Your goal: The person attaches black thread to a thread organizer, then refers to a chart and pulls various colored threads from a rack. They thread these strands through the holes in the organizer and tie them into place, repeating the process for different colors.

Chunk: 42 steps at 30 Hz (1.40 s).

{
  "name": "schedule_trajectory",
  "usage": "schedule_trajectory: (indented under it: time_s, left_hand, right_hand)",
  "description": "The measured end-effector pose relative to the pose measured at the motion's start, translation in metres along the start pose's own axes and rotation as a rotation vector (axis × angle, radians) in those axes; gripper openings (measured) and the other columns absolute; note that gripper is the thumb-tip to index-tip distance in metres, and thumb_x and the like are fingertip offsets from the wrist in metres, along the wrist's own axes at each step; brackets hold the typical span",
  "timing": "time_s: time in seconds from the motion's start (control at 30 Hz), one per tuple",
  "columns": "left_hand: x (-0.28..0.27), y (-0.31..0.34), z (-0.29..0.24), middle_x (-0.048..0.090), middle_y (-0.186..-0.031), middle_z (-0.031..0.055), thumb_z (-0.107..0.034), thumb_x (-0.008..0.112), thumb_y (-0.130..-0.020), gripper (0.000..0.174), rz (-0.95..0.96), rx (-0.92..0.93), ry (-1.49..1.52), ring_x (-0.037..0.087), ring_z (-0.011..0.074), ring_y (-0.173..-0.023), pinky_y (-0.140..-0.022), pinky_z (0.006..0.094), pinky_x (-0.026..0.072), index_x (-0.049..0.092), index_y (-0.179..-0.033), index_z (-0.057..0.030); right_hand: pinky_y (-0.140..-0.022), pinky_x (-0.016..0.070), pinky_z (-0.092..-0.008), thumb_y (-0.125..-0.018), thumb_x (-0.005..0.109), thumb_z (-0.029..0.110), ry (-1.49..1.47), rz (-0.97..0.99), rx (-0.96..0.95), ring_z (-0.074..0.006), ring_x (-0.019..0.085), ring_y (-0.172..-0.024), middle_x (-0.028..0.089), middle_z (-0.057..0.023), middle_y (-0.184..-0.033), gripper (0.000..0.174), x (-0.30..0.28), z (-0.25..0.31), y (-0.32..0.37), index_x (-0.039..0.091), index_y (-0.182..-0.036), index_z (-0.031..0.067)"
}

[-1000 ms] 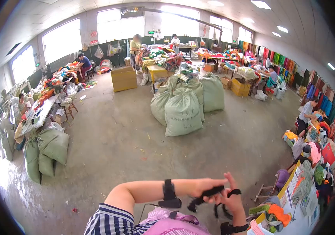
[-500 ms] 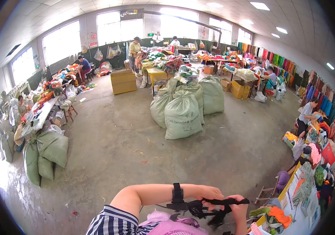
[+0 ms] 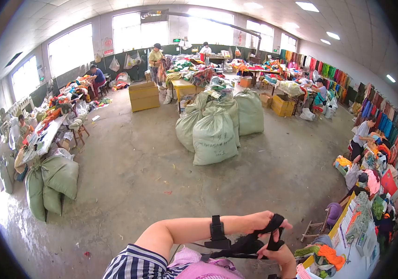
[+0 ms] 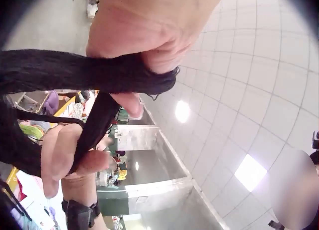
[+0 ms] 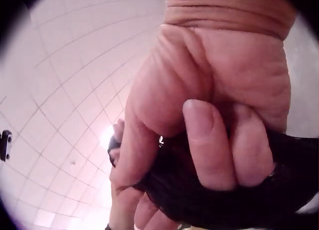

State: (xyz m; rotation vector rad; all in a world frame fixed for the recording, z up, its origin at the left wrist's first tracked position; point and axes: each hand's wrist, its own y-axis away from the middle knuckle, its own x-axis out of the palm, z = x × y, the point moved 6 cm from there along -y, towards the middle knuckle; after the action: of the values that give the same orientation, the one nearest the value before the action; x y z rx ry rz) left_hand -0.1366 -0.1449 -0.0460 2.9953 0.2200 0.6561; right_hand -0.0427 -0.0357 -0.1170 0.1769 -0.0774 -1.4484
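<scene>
Black yarn: the skein [image 4: 60, 73] is strung between the two hands in the lower right of the head frame, over the floor [image 3: 129, 186]; some of it trails toward the pink cloth [image 3: 203, 267] at the bottom edge.
Left hand: the hand [image 3: 256, 222] is above the other in the head frame, its fingers curled round a thick band of the yarn; in its wrist view the band runs from the left edge to the centre.
Right hand: this one [image 3: 279, 255] is just below, its fingers bent over the yarn toward the palm, as its wrist view shows.
Strap: a black strap [image 3: 217, 229] is round the left wrist.
Sleeve: striped [image 3: 131, 260], lower left of centre.
Sacks: pale green sacks [image 3: 215, 135] stand at centre; more [image 3: 59, 176] lean together at left.
Box: cardboard [image 3: 144, 97], upper left of centre.
Tabletop: at lower right, with an orange bundle [image 3: 332, 256] near its edge.
Purple bundle: on a stool [image 3: 311, 230], lower right, near the tabletop.
</scene>
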Motion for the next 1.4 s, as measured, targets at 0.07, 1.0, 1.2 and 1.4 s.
schedule_trajectory:
  time_s: [0.07, 1.0, 1.2, 1.4]
  left_hand:
    - [0.003, -0.011, 0.008, 0.07, -0.09, 0.0086, -0.025, 0.053, -0.098, 0.037, -0.082, 0.049, 0.096, 0.059, 0.0075, -0.061, -0.054, 0.0215, 0.0475, 0.058, -0.128, -0.0043]
    - [0.003, -0.087, 0.02, 0.066, -0.084, 0.0035, -0.017, 0.062, -0.086, 0.014, -0.122, -0.092, 0.012, 0.064, 0.0128, -0.081, -0.076, 0.0281, 0.0524, 0.063, -0.089, -0.0039]
    - [0.09, -0.132, 0.089, 0.069, -0.094, 0.0085, -0.014, 0.063, -0.089, 0.016, 0.329, -0.461, 0.17, 0.066, 0.0191, -0.088, -0.083, 0.034, 0.054, 0.063, -0.101, -0.0034]
    - [0.119, -0.15, 0.133, 0.066, -0.108, 0.0113, -0.019, 0.056, -0.095, 0.024, 0.558, -0.578, -0.236, 0.064, 0.0205, -0.1, -0.085, 0.032, 0.0528, 0.062, -0.111, -0.0008]
  right_hand:
    - [-0.064, 0.047, -0.0224, -0.077, 0.075, 0.043, -0.182, 0.503, 0.29, -0.0175, 0.064, -0.074, 0.069, -0.0188, -0.104, 0.065, 0.01, -0.029, 0.007, 0.06, -0.117, -0.0043]
    - [-0.052, 0.0374, -0.02, -0.086, 0.063, 0.024, -0.262, -0.965, 0.124, -0.0052, 0.05, -0.06, 0.056, 0.0042, -0.07, 0.019, -0.019, -0.07, 0.14, 0.066, -0.094, 0.0068]
    - [-0.095, 0.0422, -0.0295, -0.073, 0.08, 0.012, 0.008, -1.146, -0.101, -0.0147, 0.053, -0.108, 0.057, -0.0061, -0.119, 0.07, 0.007, -0.044, 0.17, 0.046, -0.133, 0.006]
    - [-0.072, 0.047, -0.0277, -0.076, 0.075, 0.014, -0.154, -1.623, 0.229, -0.0112, 0.057, -0.078, 0.065, -0.0019, -0.086, 0.031, 0.044, -0.074, 0.311, 0.064, -0.102, -0.0004]
